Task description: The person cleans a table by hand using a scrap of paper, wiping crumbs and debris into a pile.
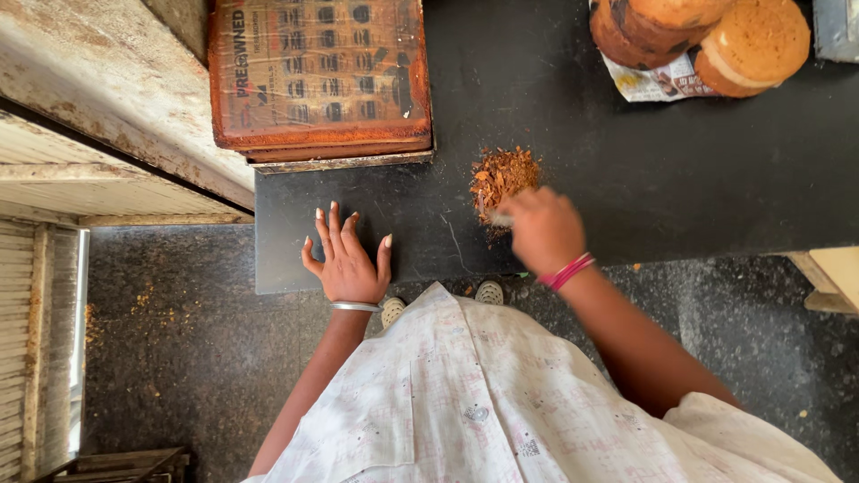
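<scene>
Black counter, left hand flat, right hand touching crumb pile

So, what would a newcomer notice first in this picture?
Probably the pile of reddish-brown crumbs in the middle of the black countertop, with the right hand blurred at its near edge. Next, the left hand lies flat, fingers spread, on the counter's near edge. At top right, round brown cakes sit on newspaper.

reddish-brown crumbs on a black counter, golden-brown cakes, pink bangles, white faintly printed shirt.
</scene>
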